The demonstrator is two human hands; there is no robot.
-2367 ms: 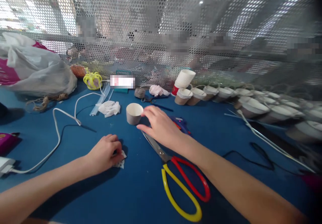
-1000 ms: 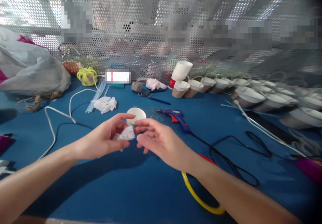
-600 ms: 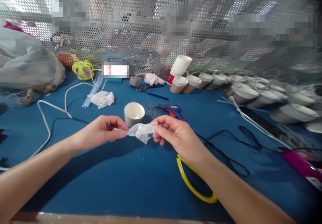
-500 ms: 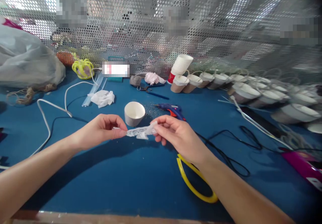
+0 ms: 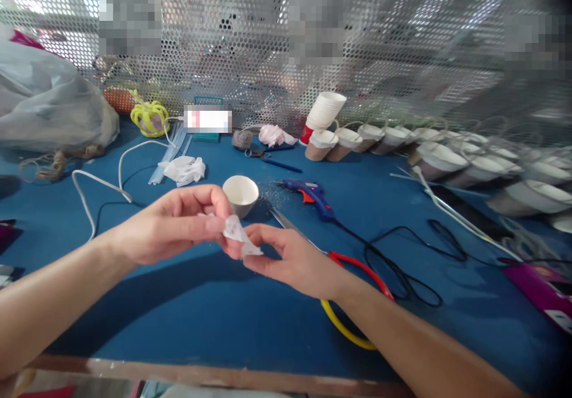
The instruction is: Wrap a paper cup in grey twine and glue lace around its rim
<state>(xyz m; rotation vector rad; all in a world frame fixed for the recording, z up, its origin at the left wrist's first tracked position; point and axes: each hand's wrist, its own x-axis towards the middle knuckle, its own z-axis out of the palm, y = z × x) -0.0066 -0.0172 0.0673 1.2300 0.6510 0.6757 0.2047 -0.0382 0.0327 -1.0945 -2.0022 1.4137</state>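
My left hand (image 5: 174,222) is closed, its thumb and fingers pinching a strip of white lace (image 5: 238,234). The lace droops toward the right in loose folds. At its lower end, my right hand (image 5: 290,261) closes thumb and forefinger on the edge. A small white paper cup (image 5: 241,192) stands upright just behind both hands. Partly under my right hand and forearm lie scissors with red and yellow handles (image 5: 351,332), their blades pointing toward the cup. A blue glue gun (image 5: 308,192) rests on its side to the right of the cup.
Rows of brown cups with white lining and handles (image 5: 440,159) fill the back right. A cup stack (image 5: 326,109) leans there. Crumpled white cloth (image 5: 184,170), glue sticks (image 5: 170,162) and a white cable (image 5: 120,168) lie left. A black cord (image 5: 397,273) loops at right.
The lace went from stretched between both hands to bunched and drooping. My right hand moved left and down, close to my left hand, uncovering the scissors' blades and red handle.
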